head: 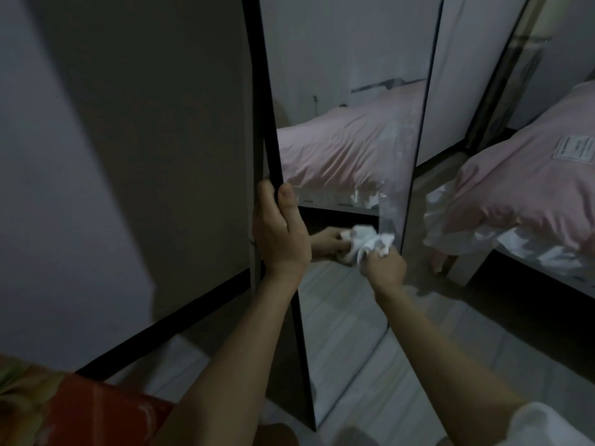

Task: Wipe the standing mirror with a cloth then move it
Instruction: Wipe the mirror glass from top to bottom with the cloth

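Left hand (pixel 278 231) wraps the mirror (pixel 347 130) at its dark left edge; right hand (pixel 383 268) presses a bunched white cloth (pixel 367 241) against the glass. Wall (pixel 80 156) close left of mirror, bed (pixel 528 194) right, bare floor (pixel 428 358) between. Patch on bedding unreadable.

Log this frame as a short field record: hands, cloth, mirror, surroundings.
left hand: grips the left edge of the tall black-framed standing mirror, thumb on the glass
right hand: presses a crumpled white cloth against the glass
wiping spot: lower half, near the mirror's right edge
mirror stance: upright on a pale floor
surroundings: bed with a pink cover to the right
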The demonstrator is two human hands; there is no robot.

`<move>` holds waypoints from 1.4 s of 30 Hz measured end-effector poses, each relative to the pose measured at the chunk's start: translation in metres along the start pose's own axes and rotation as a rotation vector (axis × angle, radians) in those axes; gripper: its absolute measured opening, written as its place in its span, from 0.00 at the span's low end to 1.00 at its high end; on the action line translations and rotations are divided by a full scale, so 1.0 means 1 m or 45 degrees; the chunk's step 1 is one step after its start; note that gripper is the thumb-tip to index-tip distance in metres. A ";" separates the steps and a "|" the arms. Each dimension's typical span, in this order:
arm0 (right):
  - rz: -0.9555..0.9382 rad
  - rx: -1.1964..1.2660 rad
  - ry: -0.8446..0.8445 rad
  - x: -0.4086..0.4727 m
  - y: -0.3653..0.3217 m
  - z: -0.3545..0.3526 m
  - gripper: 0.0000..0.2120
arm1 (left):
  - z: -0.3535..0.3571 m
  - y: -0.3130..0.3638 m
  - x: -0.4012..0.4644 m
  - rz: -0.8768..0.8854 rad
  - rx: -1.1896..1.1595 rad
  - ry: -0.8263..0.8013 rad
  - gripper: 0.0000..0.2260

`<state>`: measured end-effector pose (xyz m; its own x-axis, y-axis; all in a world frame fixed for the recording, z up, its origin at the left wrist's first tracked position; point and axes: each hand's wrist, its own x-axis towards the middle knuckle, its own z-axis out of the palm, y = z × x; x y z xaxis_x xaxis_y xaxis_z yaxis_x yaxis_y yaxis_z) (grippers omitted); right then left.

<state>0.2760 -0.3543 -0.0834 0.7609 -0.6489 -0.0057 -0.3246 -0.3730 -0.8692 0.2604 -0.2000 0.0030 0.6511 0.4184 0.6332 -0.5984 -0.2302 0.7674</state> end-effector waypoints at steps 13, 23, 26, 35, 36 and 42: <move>-0.720 0.442 0.290 0.004 -0.099 -0.033 0.19 | 0.005 -0.001 0.002 0.042 0.047 0.008 0.13; 0.203 0.158 0.122 0.028 0.008 -0.012 0.18 | 0.005 -0.005 0.003 0.007 0.070 0.018 0.21; -0.045 0.217 0.234 0.024 -0.016 -0.025 0.19 | 0.005 -0.003 0.003 0.030 0.065 0.032 0.20; -0.724 0.554 0.411 0.020 -0.132 -0.051 0.16 | 0.006 0.001 -0.001 -0.004 0.067 -0.003 0.23; -0.761 0.546 0.399 0.024 -0.136 -0.049 0.16 | 0.005 0.002 -0.001 0.002 0.066 0.004 0.23; -0.273 0.217 0.259 0.055 -0.073 -0.026 0.16 | 0.003 -0.003 -0.001 -0.026 0.100 0.010 0.17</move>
<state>0.3270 -0.3799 -0.0070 0.6683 -0.6931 0.2701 -0.0577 -0.4103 -0.9101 0.2629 -0.2020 0.0001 0.6588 0.4304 0.6171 -0.5466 -0.2898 0.7857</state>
